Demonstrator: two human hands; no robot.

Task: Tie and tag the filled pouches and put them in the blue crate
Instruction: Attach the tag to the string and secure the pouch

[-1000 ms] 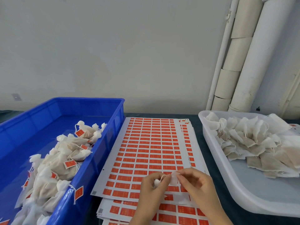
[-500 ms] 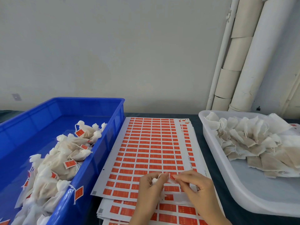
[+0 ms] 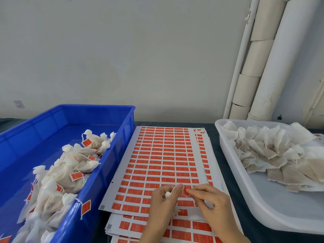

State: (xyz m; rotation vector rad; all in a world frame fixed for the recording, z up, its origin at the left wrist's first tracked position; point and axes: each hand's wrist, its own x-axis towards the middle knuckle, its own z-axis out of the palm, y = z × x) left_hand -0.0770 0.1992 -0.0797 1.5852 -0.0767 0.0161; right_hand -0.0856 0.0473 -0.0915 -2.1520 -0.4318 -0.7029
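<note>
Both hands work low and near over the stack of sticker sheets (image 3: 163, 155): the left hand (image 3: 163, 206) curls round a small white pouch (image 3: 168, 194), only its gathered top peeping out, while the right hand (image 3: 212, 202) pinches an orange tag (image 3: 185, 192) at the end of the pouch's thin string (image 3: 175, 188). By the look of it the pouch is light, soft and easily crushed, and its string is fine enough to slip, so the bunched neck seems the safest hold. To the left, the blue crate (image 3: 121, 142) holds a heap of finished pouches (image 3: 70, 165) along its near and right side, with blue floor showing at its far left. Its raised wall stands just beside the sheets and would have to be cleared on the way in. To the right, a white tray (image 3: 280, 204) carries untied pouches (image 3: 273, 151), with a strip of dark table (image 3: 219, 155) between it and the sheets.
</note>
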